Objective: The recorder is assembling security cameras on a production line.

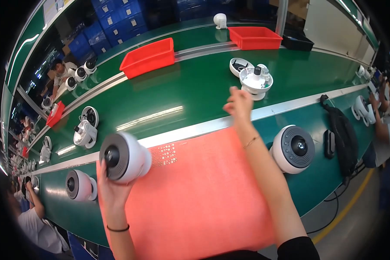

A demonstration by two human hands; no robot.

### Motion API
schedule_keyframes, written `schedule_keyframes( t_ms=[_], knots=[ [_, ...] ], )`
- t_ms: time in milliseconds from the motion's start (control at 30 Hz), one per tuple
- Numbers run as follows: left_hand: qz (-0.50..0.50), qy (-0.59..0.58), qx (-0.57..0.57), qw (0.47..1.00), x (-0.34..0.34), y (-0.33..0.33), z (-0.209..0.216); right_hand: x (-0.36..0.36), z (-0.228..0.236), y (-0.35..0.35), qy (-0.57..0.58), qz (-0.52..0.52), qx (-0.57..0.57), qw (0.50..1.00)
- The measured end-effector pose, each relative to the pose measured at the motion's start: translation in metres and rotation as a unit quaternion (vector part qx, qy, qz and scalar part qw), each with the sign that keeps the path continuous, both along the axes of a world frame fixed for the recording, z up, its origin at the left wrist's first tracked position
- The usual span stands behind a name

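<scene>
The left hand (113, 190) grips a white camera (133, 159) above the red mat (199, 203). The right hand (240, 106), loosely open, apparently empty, is judged reaching toward the opened housing (256, 83); grasping it would call for spread fingers.

Camera (132, 158) — white, grey-faced, lens leftward — above the mat's (199, 203) left side; open white shell (249, 82) beyond its far edge.

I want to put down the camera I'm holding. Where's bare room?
The pink mat, between your forearms, nearer you than the small round pieces. The green belt between the middle red bin and the opened housing beyond your right hand. Crowded: right of the mat, with a camera, a black case and black bag.
</scene>
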State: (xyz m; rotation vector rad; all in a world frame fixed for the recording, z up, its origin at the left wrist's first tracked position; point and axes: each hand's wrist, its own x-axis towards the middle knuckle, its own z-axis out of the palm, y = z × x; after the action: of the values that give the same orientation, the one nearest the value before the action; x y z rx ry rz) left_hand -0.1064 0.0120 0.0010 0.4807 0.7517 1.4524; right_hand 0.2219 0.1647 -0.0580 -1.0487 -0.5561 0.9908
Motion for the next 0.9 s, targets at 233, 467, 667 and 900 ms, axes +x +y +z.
schedule_keyframes(
  t_ms=[233,467,667,900],
  knots=[
    [0.080,0.035,-0.055,0.995,-0.058,-0.066,-0.025,0.088,-0.028,0.034,0.174,-0.149,-0.017,0.973],
    [0.108,0.043,-0.075,0.990,-0.072,-0.071,-0.029,0.098,-0.028,0.014,0.163,-0.067,0.034,0.984],
    [0.259,-0.123,-0.150,0.946,-0.055,-0.121,-0.049,0.050,0.020,-0.064,0.040,0.062,-0.013,0.997],
    [-0.216,-0.509,-0.143,0.821,0.024,-0.137,-0.074,-0.031,0.035,-0.140,0.029,0.298,-0.080,0.951]
  ],
)
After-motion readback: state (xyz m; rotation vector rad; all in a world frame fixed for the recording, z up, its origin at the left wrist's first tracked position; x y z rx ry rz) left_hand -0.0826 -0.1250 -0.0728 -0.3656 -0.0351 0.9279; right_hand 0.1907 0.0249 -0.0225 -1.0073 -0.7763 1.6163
